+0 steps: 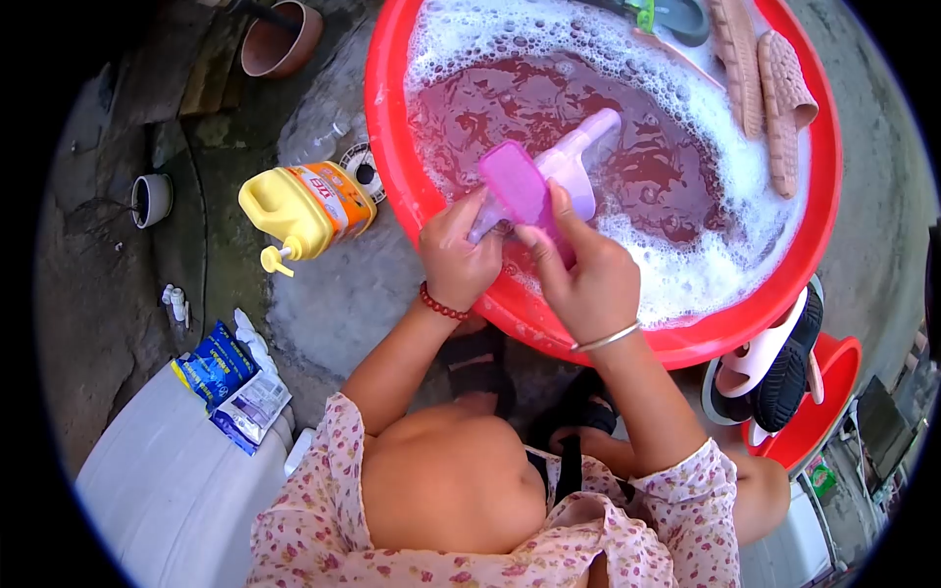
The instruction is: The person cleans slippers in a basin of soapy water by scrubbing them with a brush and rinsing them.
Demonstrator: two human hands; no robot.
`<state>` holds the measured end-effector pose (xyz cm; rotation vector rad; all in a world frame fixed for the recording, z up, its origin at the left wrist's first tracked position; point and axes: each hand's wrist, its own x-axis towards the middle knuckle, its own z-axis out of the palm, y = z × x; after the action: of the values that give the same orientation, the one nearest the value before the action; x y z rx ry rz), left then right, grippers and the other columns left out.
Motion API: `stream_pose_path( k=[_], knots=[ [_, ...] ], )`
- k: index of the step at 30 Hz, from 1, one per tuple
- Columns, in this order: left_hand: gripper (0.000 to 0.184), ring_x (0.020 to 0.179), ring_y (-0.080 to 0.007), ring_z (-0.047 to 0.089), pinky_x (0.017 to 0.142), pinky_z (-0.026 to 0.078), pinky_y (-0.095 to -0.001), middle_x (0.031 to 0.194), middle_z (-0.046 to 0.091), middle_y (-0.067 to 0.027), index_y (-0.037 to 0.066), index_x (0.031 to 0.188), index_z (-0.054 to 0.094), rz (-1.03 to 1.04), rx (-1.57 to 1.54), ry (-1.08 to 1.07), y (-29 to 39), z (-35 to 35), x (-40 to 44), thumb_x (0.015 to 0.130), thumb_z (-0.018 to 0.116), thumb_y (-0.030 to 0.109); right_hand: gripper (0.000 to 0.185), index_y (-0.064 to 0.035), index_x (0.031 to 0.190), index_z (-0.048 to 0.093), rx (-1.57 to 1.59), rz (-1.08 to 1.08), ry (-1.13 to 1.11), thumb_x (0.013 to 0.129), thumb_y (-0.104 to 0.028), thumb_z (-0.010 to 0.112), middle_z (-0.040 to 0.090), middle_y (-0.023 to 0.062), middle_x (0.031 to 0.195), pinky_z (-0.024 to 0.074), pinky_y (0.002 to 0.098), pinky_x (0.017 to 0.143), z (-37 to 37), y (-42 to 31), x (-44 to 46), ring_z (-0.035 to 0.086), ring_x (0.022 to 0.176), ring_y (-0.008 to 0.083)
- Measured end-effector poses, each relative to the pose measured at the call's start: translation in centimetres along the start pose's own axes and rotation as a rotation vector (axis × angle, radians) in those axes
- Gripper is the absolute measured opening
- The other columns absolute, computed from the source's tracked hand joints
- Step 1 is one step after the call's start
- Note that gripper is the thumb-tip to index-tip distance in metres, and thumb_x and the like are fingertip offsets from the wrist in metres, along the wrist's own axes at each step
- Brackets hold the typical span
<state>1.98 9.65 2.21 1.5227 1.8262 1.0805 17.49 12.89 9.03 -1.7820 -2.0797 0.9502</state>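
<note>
Over the near side of a red basin of foamy, reddish-brown water, both hands are raised. My left hand is closed on one end of a pale purple plastic item, whose shape looks like a slipper or scoop. In my right hand is a pink-purple brush, pinched between thumb and fingers and lying against the pale purple item. The side of the brush facing that item is hidden. Tan woven slippers and a grey-green slipper rest at the basin's far right.
A yellow pump bottle lies left of the basin, beside a floor drain. Blue packets sit on a white surface at lower left. Shoes lean on a smaller red basin at right. Pots stand upper left.
</note>
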Motion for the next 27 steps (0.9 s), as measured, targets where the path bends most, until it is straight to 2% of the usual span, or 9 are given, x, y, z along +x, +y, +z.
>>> stream_pose_path(
  k=[5, 8, 14, 18, 20, 22, 24, 25, 27],
  knots=[
    [0.034, 0.076, -0.0332, 0.068, 0.066, 0.054, -0.0392, 0.096, 0.071, -0.0157, 0.004, 0.108, 0.069, 0.239, 0.013, -0.028, 0.4, 0.4, 0.0, 0.074, 0.068, 0.000, 0.051, -0.0113, 0.132, 0.061, -0.094, 0.195, -0.008, 0.093, -0.044, 0.059, 0.063, 0.0158, 0.062, 0.0479, 0.0457, 0.050, -1.3, 3.8, 2.0, 0.064, 0.056, 0.0355],
    [0.034, 0.078, -0.0325, 0.068, 0.068, 0.054, -0.0386, 0.097, 0.071, -0.0150, 0.004, 0.108, 0.069, 0.072, -0.024, -0.081, -0.4, -0.2, -0.5, 0.074, 0.069, 0.001, 0.051, -0.0107, 0.134, 0.058, -0.027, -0.036, -0.115, 0.094, -0.041, 0.060, 0.061, 0.0152, 0.061, 0.0472, 0.0460, 0.050, -0.2, -1.4, -1.8, 0.062, 0.055, 0.0360],
    [0.035, 0.085, -0.0333, 0.069, 0.073, 0.055, -0.0403, 0.099, 0.071, -0.0154, 0.005, 0.111, 0.068, 0.191, -0.022, -0.063, 0.5, 0.3, -0.2, 0.076, 0.069, 0.002, 0.053, -0.0092, 0.132, 0.060, -0.048, 0.255, 0.061, 0.092, -0.044, 0.061, 0.067, 0.0176, 0.070, 0.0489, 0.0456, 0.052, -1.2, 5.3, 2.3, 0.066, 0.061, 0.0356],
    [0.035, 0.083, -0.0349, 0.068, 0.072, 0.055, -0.0400, 0.097, 0.071, -0.0166, 0.004, 0.109, 0.069, 0.080, 0.013, -0.065, 0.8, 0.2, -0.2, 0.075, 0.068, 0.000, 0.052, -0.0120, 0.134, 0.060, -0.055, 0.026, -0.056, 0.091, -0.040, 0.067, 0.061, 0.0168, 0.061, 0.0479, 0.0414, 0.052, -0.3, -1.0, -1.7, 0.064, 0.055, 0.0334],
    [0.032, 0.083, -0.0353, 0.069, 0.072, 0.055, -0.0394, 0.096, 0.071, -0.0168, 0.004, 0.107, 0.069, 0.004, -0.030, -0.060, 0.3, -0.2, -0.7, 0.075, 0.068, 0.000, 0.054, -0.0134, 0.134, 0.060, 0.014, 0.051, -0.024, 0.089, -0.042, 0.069, 0.062, 0.0157, 0.063, 0.0480, 0.0395, 0.053, 0.1, -1.4, -1.8, 0.065, 0.057, 0.0315],
    [0.028, 0.083, -0.0354, 0.069, 0.071, 0.055, -0.0385, 0.095, 0.071, -0.0169, 0.004, 0.105, 0.070, 0.035, -0.098, -0.002, 0.5, 0.1, -0.3, 0.077, 0.067, -0.001, 0.053, -0.0152, 0.134, 0.059, 0.043, 0.173, 0.021, 0.091, -0.046, 0.062, 0.065, 0.0165, 0.065, 0.0486, 0.0454, 0.053, 0.2, 1.9, 0.2, 0.065, 0.059, 0.0360],
    [0.028, 0.085, -0.0352, 0.069, 0.071, 0.055, -0.0388, 0.096, 0.071, -0.0169, 0.004, 0.106, 0.069, 0.126, -0.045, -0.055, 0.5, 0.3, -0.3, 0.078, 0.067, 0.000, 0.055, -0.0150, 0.133, 0.060, -0.103, 0.305, 0.027, 0.091, -0.050, 0.060, 0.070, 0.0194, 0.080, 0.0523, 0.0458, 0.064, -0.6, 6.1, 2.2, 0.068, 0.074, 0.0383],
    [0.032, 0.088, -0.0358, 0.068, 0.074, 0.055, -0.0410, 0.098, 0.070, -0.0173, 0.004, 0.109, 0.067, 0.150, -0.021, -0.095, 0.6, 0.3, -0.1, 0.078, 0.065, 0.000, 0.056, -0.0129, 0.130, 0.063, -0.092, 0.382, 0.041, 0.089, -0.051, 0.063, 0.071, 0.0210, 0.089, 0.0533, 0.0441, 0.070, -0.6, 9.5, 2.6, 0.069, 0.082, 0.0378],
    [0.033, 0.090, -0.0371, 0.067, 0.077, 0.054, -0.0430, 0.099, 0.069, -0.0179, 0.004, 0.111, 0.065, 0.081, 0.052, -0.104, 0.5, 0.6, 0.3, 0.078, 0.064, 0.000, 0.057, -0.0056, 0.123, 0.066, 0.079, 0.511, 0.085, 0.086, -0.049, 0.069, 0.072, 0.0189, 0.087, 0.0522, 0.0393, 0.072, -1.1, 14.2, 2.2, 0.070, 0.079, 0.0335]
  ],
)
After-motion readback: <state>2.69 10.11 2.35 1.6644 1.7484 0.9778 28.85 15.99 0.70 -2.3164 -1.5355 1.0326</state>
